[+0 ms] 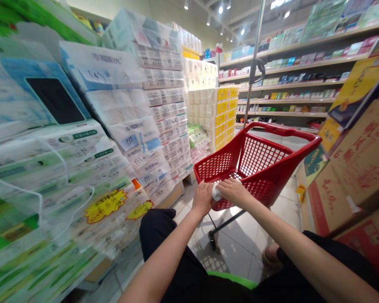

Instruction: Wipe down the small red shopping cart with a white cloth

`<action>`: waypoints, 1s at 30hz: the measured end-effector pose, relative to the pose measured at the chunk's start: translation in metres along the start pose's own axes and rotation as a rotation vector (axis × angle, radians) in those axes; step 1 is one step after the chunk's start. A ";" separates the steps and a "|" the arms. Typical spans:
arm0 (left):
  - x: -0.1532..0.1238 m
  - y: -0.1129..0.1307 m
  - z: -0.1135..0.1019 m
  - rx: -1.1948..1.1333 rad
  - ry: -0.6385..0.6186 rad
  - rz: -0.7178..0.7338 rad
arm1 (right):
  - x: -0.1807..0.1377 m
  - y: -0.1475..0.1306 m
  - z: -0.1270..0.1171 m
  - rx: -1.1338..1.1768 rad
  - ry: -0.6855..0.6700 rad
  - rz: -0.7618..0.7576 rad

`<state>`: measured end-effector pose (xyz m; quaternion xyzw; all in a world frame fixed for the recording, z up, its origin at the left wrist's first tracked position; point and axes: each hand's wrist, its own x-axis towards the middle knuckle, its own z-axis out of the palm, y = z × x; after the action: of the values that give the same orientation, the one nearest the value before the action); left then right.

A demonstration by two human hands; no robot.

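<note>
A red plastic shopping cart [265, 189] with a lattice basket stands in front of me, its near end close to my knees. My left hand [203, 197] is closed around the near left rim of the basket. Just beside it, my right hand [233, 190] lies bent over the same rim. A crumpled white cloth or tissue [216, 192] shows under its fingers, pressed against the red plastic. I cannot tell which of the two it is. The fingertips of both hands are partly hidden. One caster wheel [212, 240] shows below the basket.
Stacked tissue packs [139, 139] rise on my left, with a dark-screened phone [55, 101] and a white cable [39, 198] on them. Cardboard boxes [363, 155] line the right side. Stocked shelves [287, 80] and a metal pole [254, 63] stand beyond the cart.
</note>
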<state>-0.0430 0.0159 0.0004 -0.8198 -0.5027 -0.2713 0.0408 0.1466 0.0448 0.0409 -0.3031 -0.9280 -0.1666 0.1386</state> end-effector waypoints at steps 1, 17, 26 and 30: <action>-0.002 0.003 0.001 0.006 -0.005 0.003 | 0.001 -0.007 0.000 0.006 0.010 -0.006; 0.056 -0.057 -0.015 0.027 -0.171 0.237 | -0.063 0.040 -0.019 0.281 -0.084 -0.016; 0.056 -0.032 0.019 0.117 -0.019 0.228 | -0.083 0.018 -0.016 -0.013 0.003 0.120; 0.056 -0.017 0.025 0.192 0.029 0.230 | -0.079 -0.004 -0.011 -0.182 0.027 0.305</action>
<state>-0.0277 0.0772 0.0034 -0.8603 -0.4284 -0.2271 0.1571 0.2074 -0.0028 0.0216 -0.4496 -0.8503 -0.2308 0.1469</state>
